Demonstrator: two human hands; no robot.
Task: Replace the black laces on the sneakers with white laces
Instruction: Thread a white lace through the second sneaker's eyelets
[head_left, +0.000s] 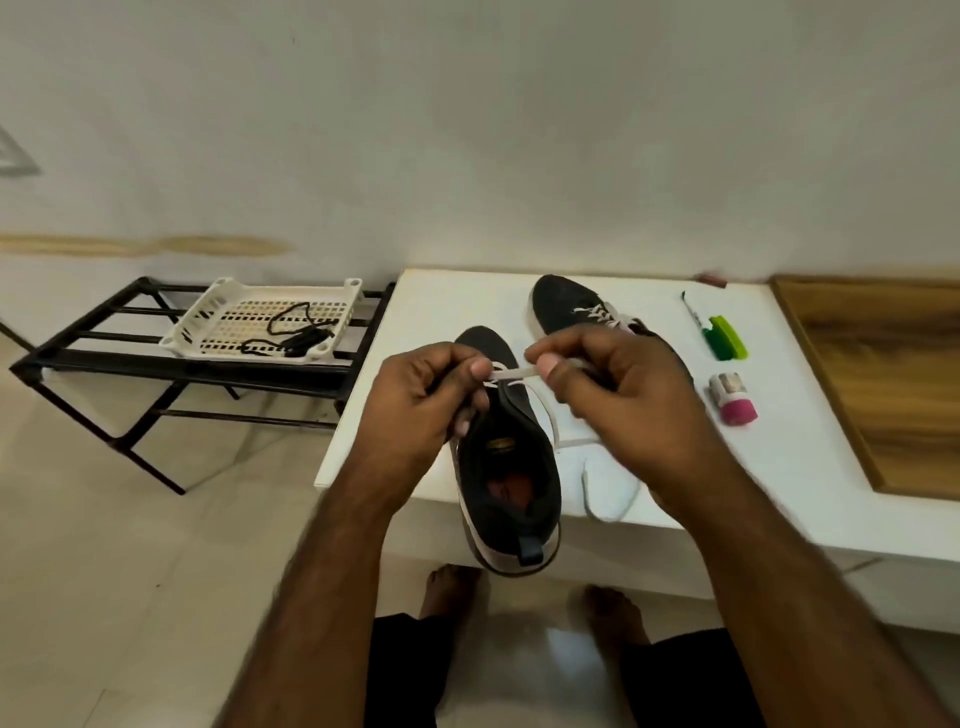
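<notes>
Pinching a flat white lace (514, 372) taut between them, left hand (426, 395) and right hand (618, 384) work over a black sneaker (506, 467) on the white worktop (779, 467); 2 black laces (298, 332) lie in a white basket (208, 325).

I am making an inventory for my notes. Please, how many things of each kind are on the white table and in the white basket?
Sneakers: 2, near sneaker and far sneaker
White lace being threaded: 1
Green items: 1
Pink-capped items: 1
Black lace bundles in the basket: 1; separate laces cannot be counted
Total: 6
</notes>
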